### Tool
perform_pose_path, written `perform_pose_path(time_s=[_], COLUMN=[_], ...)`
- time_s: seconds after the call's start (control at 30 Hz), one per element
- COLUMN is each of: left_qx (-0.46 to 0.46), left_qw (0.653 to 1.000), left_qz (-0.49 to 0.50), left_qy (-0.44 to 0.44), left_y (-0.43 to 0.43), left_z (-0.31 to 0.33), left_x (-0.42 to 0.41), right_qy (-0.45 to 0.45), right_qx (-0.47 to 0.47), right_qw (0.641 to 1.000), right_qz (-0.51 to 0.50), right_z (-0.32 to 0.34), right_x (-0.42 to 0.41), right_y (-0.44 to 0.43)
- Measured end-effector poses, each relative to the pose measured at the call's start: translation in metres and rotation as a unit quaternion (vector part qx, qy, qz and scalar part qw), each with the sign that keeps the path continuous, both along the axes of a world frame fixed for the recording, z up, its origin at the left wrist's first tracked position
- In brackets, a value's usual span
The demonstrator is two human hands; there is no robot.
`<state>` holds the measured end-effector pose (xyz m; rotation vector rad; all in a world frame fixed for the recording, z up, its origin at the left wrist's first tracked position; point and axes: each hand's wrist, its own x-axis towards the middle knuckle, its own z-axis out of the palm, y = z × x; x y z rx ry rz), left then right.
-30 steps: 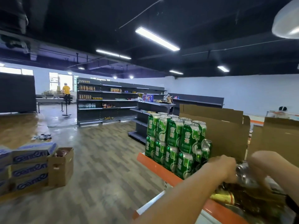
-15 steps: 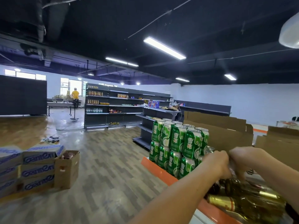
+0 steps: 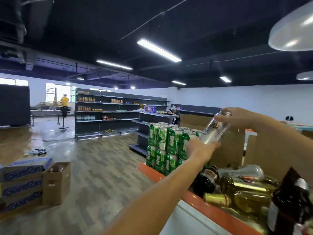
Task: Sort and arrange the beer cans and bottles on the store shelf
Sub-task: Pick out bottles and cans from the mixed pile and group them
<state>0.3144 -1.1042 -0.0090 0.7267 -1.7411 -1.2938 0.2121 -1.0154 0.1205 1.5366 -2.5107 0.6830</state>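
A silver-white beer can (image 3: pixel 213 131) with a crest label hangs tilted above the shelf. My left hand (image 3: pixel 200 147) holds its lower end and my right hand (image 3: pixel 237 117) grips its top end. To the left, green beer cans (image 3: pixel 166 141) stand stacked in two tiers on the orange-edged shelf (image 3: pixel 153 174). Below my arms lies a jumble of bottles (image 3: pixel 237 189), dark brown, green and gold-foiled, on their sides.
Brown cardboard (image 3: pixel 230 150) stands behind the cans and bottles. Blue-printed cartons (image 3: pixel 22 184) and an open box (image 3: pixel 56 182) sit on the wooden floor at left. Dark shelving units (image 3: pixel 108 112) stand farther back, with a person in yellow (image 3: pixel 64 101) beyond them.
Both hands have risen out of the bottle pile, lifting the silver-white can up beside the green stack. The camera has tilted up slightly.
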Motion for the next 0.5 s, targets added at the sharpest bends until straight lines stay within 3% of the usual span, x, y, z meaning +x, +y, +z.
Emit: perform_pose_path(time_s=[0.07,0.13,0.23,0.4,0.5], left_qx=[0.041,0.073,0.084,0.073,0.047], left_qw=[0.998,0.993,0.989,0.99,0.992], left_qz=[-0.014,-0.028,-0.025,-0.078,-0.108], left_qy=[0.048,0.093,0.118,0.089,0.035], left_y=[0.003,0.01,0.021,0.035,0.043], left_z=[-0.006,-0.012,-0.019,-0.026,-0.034], left_x=[-0.009,-0.016,-0.022,-0.022,-0.024], right_qy=[-0.039,-0.143,-0.283,-0.292,-0.236], right_qx=[-0.094,-0.202,-0.232,-0.256,-0.244], right_qw=[0.995,0.967,0.927,0.92,0.939], right_qz=[-0.023,-0.057,-0.081,-0.06,-0.055], right_z=[-0.002,-0.003,-0.004,-0.018,-0.03], right_x=[0.003,0.003,0.014,0.018,0.019], right_y=[-0.005,-0.005,0.006,0.021,0.026])
